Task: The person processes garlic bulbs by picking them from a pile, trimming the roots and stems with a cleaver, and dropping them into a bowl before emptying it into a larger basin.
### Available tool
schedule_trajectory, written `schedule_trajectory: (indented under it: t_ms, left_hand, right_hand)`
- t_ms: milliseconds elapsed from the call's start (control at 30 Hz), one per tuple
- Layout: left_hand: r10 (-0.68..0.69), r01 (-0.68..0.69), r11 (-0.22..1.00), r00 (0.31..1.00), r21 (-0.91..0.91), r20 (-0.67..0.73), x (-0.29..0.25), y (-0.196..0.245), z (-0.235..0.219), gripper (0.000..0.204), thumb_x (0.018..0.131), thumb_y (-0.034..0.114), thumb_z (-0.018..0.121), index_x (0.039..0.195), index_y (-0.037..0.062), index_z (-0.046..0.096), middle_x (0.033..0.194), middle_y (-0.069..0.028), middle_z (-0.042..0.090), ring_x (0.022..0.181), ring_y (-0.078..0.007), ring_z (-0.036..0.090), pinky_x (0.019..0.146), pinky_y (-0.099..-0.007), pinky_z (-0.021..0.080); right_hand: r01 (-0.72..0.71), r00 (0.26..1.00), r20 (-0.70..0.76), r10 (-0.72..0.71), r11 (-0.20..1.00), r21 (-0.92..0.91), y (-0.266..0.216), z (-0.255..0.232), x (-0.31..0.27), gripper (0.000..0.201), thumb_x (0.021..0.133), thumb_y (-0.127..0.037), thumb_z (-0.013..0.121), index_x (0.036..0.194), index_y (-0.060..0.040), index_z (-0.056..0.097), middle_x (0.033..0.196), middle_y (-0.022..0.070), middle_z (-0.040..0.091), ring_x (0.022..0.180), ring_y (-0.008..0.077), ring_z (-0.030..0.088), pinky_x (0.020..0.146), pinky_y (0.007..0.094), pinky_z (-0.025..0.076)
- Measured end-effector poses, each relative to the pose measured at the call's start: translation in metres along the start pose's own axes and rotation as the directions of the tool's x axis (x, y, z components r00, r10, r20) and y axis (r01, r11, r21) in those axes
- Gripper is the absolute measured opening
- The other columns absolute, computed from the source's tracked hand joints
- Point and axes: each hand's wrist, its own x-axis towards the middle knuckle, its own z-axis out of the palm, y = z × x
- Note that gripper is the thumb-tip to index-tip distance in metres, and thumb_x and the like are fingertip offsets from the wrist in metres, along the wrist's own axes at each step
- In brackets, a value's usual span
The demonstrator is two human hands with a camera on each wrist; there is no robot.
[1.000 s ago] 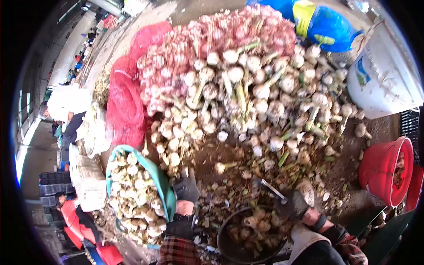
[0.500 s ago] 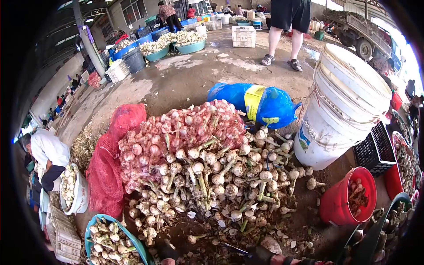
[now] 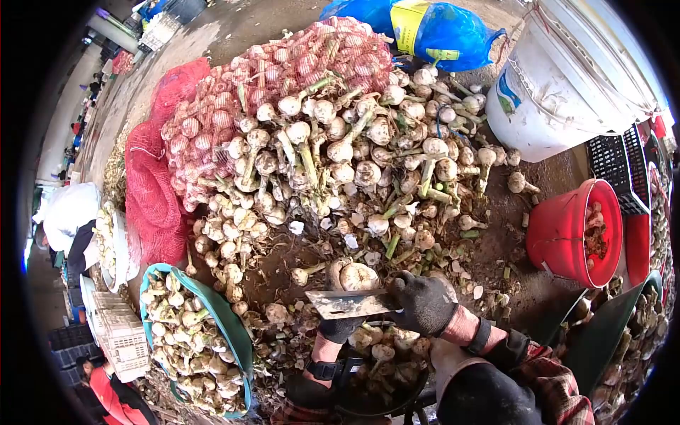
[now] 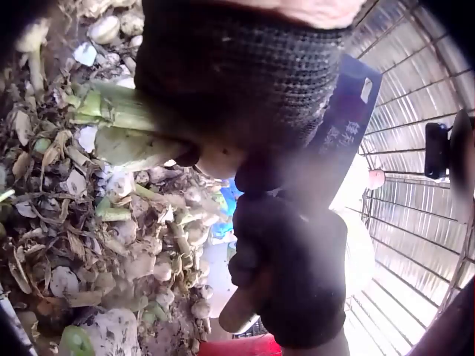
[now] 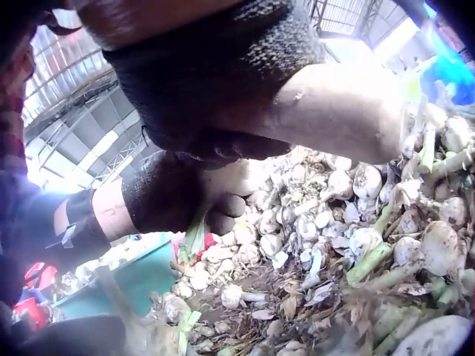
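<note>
A large garlic bulb [image 3: 358, 277] is gripped in my left hand [image 3: 341, 327], its thick green stem [image 4: 122, 107] sticking out past the fingers in the left wrist view. My right hand [image 3: 425, 304] is curled round a knife's pale handle [image 5: 345, 111]. The broad blade [image 3: 348, 304] lies across the near side of the bulb, over the left hand. Both hands meet in the left wrist view, left [image 4: 237, 81] above right [image 4: 291, 271]. Whether the edge touches the bulb is hidden. Below the hands stands a dark bowl [image 3: 423, 380] of garlic.
Ahead lies a large garlic heap [image 3: 368, 172], partly under red net. A teal basin [image 3: 239, 340] of garlic stands at left, a red bucket [image 3: 556, 230] and white buckets [image 3: 531, 117] at right. Cut stems and skins litter the ground. People sit at far left.
My left hand, empty beside the teal basin a second ago, now grips a garlic bulb nearer the middle. The knife has come across to it in my right hand. The head view tilted up, then down.
</note>
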Motion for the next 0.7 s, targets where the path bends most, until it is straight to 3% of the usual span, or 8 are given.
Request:
schedule_trajectory:
  t_ms: [100,233,267,433,500,567,633,700]
  left_hand:
    - [0.024,-0.026,0.998,0.999,-0.054,-0.035,0.0,0.008,0.007,0.076,0.072,0.023,0.077,0.133,0.0012,0.036,0.116,-0.017,0.057,0.103,-0.0297,0.058,0.091,-0.0403,0.046]
    - [0.2,-0.193,0.924,0.98,0.329,0.014,-0.005,0.008,0.005,0.08,0.072,0.025,0.078,0.133,-0.0021,0.034,0.117,-0.0162,0.057,0.104,-0.029,0.058,0.092,-0.0408,0.046]
    - [0.127,-0.129,0.973,0.992,0.191,0.021,-0.011,-0.013,0.005,0.083,0.072,0.026,0.079,0.134,-0.0022,0.033,0.117,-0.0165,0.057,0.105,-0.0292,0.058,0.092,-0.0402,0.046]
    - [0.033,-0.012,0.987,0.991,-0.159,0.133,-0.035,-0.04,0.002,0.055,0.078,0.016,0.073,0.126,0.0019,0.051,0.113,-0.0119,0.063,0.102,-0.0253,0.062,0.092,-0.0369,0.048]
    - [0.093,-0.083,0.993,0.986,-0.078,0.135,-0.028,-0.032,0.004,0.037,0.082,0.011,0.067,0.117,0.0032,0.059,0.109,-0.0094,0.066,0.094,-0.0241,0.065,0.086,-0.0365,0.051]
    - [0.335,-0.433,0.838,0.888,0.331,0.314,-0.022,-0.005,0.003,0.039,0.079,0.019,0.072,0.112,0.0033,0.06,0.102,-0.009,0.067,0.087,-0.0251,0.066,0.079,-0.0359,0.053]
    - [0.055,-0.057,0.998,0.996,0.027,0.07,-0.023,0.036,0.012,0.065,0.066,0.041,0.081,0.11,0.0013,0.056,0.095,-0.0098,0.064,0.082,-0.0231,0.065,0.076,-0.0342,0.053]
    - [0.004,-0.002,1.0,0.997,-0.029,0.071,-0.024,0.052,0.011,0.06,0.071,0.039,0.078,0.111,0.0005,0.056,0.1,-0.0092,0.063,0.091,-0.0196,0.062,0.08,-0.0343,0.051]
  right_hand:
    - [-0.018,1.0,0.023,0.019,0.999,-0.051,0.004,0.004,-0.002,0.032,0.073,-0.035,0.068,0.089,-0.0088,0.059,0.086,0.0098,0.057,0.068,0.0294,0.061,0.059,0.0417,0.049]
    - [0.021,0.999,0.031,-0.018,0.995,-0.099,0.015,0.013,-0.008,0.036,0.07,-0.032,0.068,0.093,-0.0073,0.058,0.091,0.0107,0.056,0.071,0.0297,0.061,0.059,0.0416,0.049]
    - [0.049,0.999,0.011,-0.049,0.996,-0.073,0.02,0.012,-0.007,0.033,0.085,-0.035,0.059,0.088,-0.0028,0.058,0.083,0.0139,0.053,0.061,0.0301,0.059,0.051,0.0411,0.049]
    - [0.122,0.991,-0.042,-0.123,0.992,-0.04,0.036,0.03,-0.015,0.029,0.083,-0.033,0.062,0.087,-0.0042,0.057,0.082,0.0143,0.054,0.06,0.031,0.059,0.051,0.0415,0.048]
    - [0.097,0.994,-0.053,-0.099,0.994,-0.047,0.042,0.038,-0.015,0.03,0.081,-0.034,0.064,0.086,-0.0056,0.057,0.081,0.0141,0.055,0.062,0.0313,0.06,0.053,0.0428,0.049]
    - [0.072,0.994,-0.089,-0.069,0.997,0.04,0.052,0.042,-0.017,0.028,0.079,-0.033,0.065,0.087,-0.0062,0.058,0.081,0.0138,0.057,0.063,0.0322,0.06,0.055,0.0438,0.049]
    - [-0.214,0.975,-0.062,0.215,0.977,0.02,0.082,0.065,-0.022,0.022,0.074,-0.024,0.067,0.086,-0.0081,0.059,0.083,0.014,0.058,0.068,0.0341,0.06,0.057,0.0424,0.049]
    - [-0.314,0.944,-0.129,0.304,0.947,-0.067,0.094,0.069,-0.033,0.019,0.074,-0.02,0.067,0.082,-0.0065,0.057,0.072,0.0129,0.055,0.064,0.0345,0.059,0.056,0.044,0.048]
